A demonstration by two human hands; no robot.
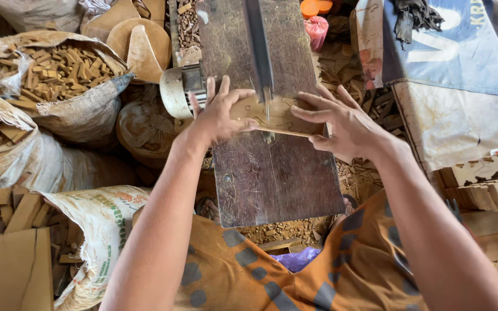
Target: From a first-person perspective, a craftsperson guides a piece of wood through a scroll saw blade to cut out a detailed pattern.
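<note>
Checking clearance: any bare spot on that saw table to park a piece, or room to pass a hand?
Bare: the near half of the dark saw table, from the thin wooden board down to the edge by the lap. Also the far corners either side of the blade arm. Crowded: the middle, where left hand and right hand press the board at the blade. Sacks of wood offcuts fill the left.

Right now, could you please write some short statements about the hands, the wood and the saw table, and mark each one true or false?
1. Both hands press a thin wooden piece flat on the dark saw table. True.
2. The left hand holds a hammer. False: it lies open on the wooden piece.
3. The vertical blade meets the piece between the two hands. True.
4. The sack at upper left is full of fruit. False: it holds small wood offcuts.
5. The right hand rests in the lap. False: it is on the piece.
</note>
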